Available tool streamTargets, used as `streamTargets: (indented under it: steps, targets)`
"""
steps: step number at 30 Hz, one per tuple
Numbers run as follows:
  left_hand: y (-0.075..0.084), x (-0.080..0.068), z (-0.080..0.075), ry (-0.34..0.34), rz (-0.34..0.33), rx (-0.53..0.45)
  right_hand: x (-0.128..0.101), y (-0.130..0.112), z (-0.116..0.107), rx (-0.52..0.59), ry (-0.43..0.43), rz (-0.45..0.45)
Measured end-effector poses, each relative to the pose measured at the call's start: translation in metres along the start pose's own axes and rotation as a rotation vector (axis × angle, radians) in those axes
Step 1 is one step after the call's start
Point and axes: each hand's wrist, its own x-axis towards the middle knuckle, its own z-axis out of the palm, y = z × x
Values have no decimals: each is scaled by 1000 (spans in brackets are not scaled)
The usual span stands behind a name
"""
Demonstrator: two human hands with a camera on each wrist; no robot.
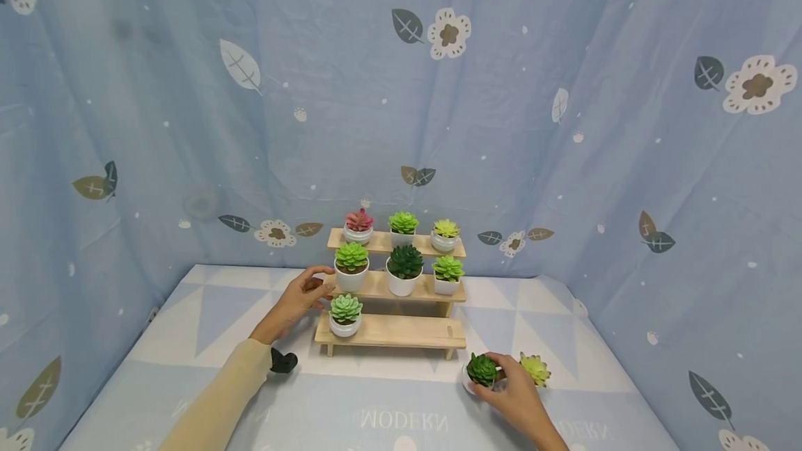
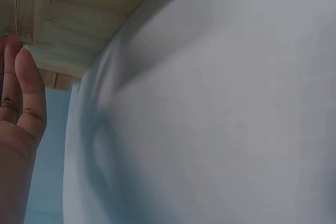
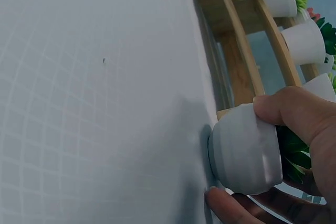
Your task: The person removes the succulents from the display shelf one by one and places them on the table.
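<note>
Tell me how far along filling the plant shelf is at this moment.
Seven pots sit on the wooden shelf: three on top, three in the middle, one on the bottom step. The right hand grips the dark green succulent pot on the table; the yellow-green succulent waits beside it. The left hand touches the shelf's middle step.

My right hand (image 1: 516,395) grips a dark green succulent in a white pot (image 1: 481,372) at five o'clock of the three-tier wooden stand (image 1: 395,331); my left hand (image 1: 299,300) touches its nine o'clock end.
</note>
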Motion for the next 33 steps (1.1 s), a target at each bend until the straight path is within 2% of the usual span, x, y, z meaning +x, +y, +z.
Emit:
streamTargets:
  steps: [14,19,23,27,33]
  targets:
    - [-2,0,0,5,-5,3,-5,-9,-8,18,-45,-17]
    - [1,-1,-2,-9,13,17,-5,-12,-14,24,-37,-54]
    - [3,-1,-3,-24,28,25,-2,-14,-19,78,-23,-87]
    - [3,0,-3,-21,18,19,3,-18,-24,133,-22,-108]
    - [1,2,-2,-17,4,12,12,-25,-27,120,4,-163]
